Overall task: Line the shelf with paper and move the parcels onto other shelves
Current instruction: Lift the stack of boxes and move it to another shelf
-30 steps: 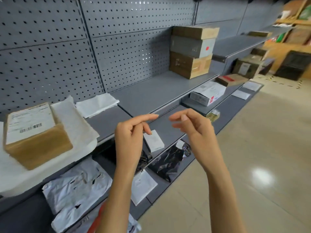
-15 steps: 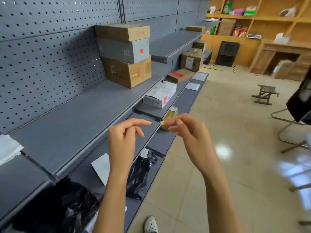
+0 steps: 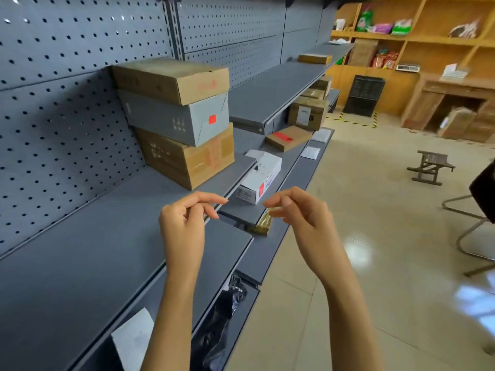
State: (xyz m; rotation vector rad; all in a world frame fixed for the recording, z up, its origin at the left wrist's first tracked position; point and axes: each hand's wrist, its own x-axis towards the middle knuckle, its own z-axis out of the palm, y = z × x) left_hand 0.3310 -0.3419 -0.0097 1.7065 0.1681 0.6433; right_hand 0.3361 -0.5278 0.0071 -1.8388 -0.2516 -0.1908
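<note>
Since the earlier frames the view has swung right along the shelving, so the paper-lined section and its labelled box are gone from sight and the stack of three boxes (image 3: 176, 121) now sits close, upper centre. Both hands are raised, empty, in front of the bare grey shelf (image 3: 88, 253). Left hand (image 3: 184, 220) has loosely curled fingers with the forefinger reaching right; right hand (image 3: 300, 212) mirrors it, fingers relaxed and bent, holding nothing. The two hands are near each other, not touching. Stacked on that shelf are a brown box, a grey box and another brown box. One white parcel (image 3: 259, 180) lies on the shelf below, one black bag (image 3: 217, 317) lower still, beside one white envelope (image 3: 134, 341).
</note>
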